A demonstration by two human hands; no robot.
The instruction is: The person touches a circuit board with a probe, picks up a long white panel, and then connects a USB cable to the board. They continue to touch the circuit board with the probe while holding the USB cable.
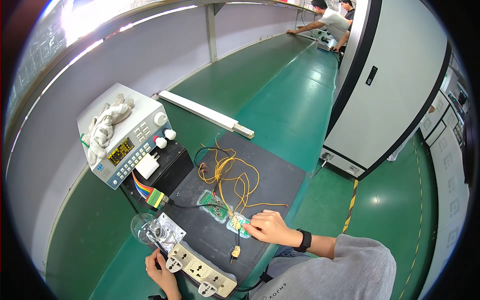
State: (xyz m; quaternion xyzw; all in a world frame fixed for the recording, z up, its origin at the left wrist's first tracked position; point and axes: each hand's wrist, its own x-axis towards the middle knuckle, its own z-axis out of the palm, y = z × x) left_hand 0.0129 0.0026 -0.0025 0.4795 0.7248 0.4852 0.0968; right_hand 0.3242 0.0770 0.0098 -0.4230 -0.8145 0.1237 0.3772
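Observation:
My right hand [270,226] is closed at the edge of a small green-and-white circuit board [239,226], its thumb and fingertips on the board. Wires and a yellowish plug-like connector [235,251] run from that board. Just to its left lies a larger green circuit board [212,206] with round components. Loose yellow wires [220,172] coil beyond both boards. At the lower left, my left hand [161,274] rests beside a cream power strip [202,270], fingers loosely bent and nothing visible in them. A clear glass bulb [145,228] on a metal-plated base [172,231] sits beyond it.
A bench power supply [125,135] with grey gloves [107,122] on top stands at the left, beside a white adapter [147,165] and rainbow ribbon cable [142,187]. A white bar [200,111] crosses the green bench. A tall cabinet [395,75] blocks the right; people [334,22] work far off.

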